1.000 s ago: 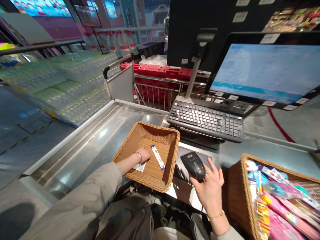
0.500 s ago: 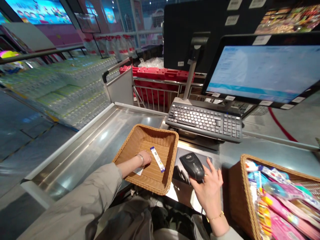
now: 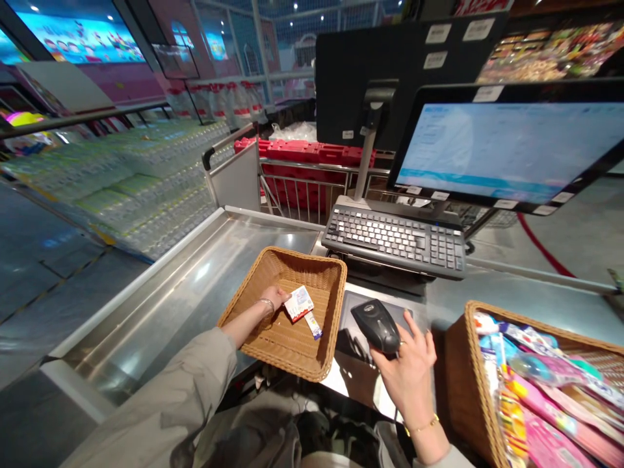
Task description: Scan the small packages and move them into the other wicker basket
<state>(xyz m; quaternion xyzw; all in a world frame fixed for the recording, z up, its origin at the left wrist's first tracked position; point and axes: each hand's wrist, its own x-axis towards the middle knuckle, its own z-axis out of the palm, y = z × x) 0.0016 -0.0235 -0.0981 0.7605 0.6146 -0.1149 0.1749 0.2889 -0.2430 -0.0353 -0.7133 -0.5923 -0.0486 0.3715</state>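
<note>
My left hand point(image 3: 274, 298) reaches into a tan wicker basket point(image 3: 336, 305) and pinches a small white packet with a red edge point(image 3: 299, 303). Beneath that packet lies a narrow white and blue wrapped stick point(image 3: 313, 325), partly covered, on the basket floor. My right hand point(image 3: 407, 364) holds a black handheld barcode scanner point(image 3: 375, 325) between thumb and fingers, over a flat grey plate point(image 3: 351, 312) just right of the basket. The scanner's head points up and to the left.
A second wicker basket point(image 3: 475, 377) full of colourful packaged goods stands at the right. Behind the scanner are a black keyboard point(image 3: 394, 240) and a lit monitor point(image 3: 507, 149). A steel counter point(image 3: 195, 273) with a raised rim extends left. Beyond it stand stacked bottles point(image 3: 131, 175).
My left hand has lifted the white packet from the near left of the basket floor and brought it over the wrapped stick. The right hand and scanner stay nearly still.
</note>
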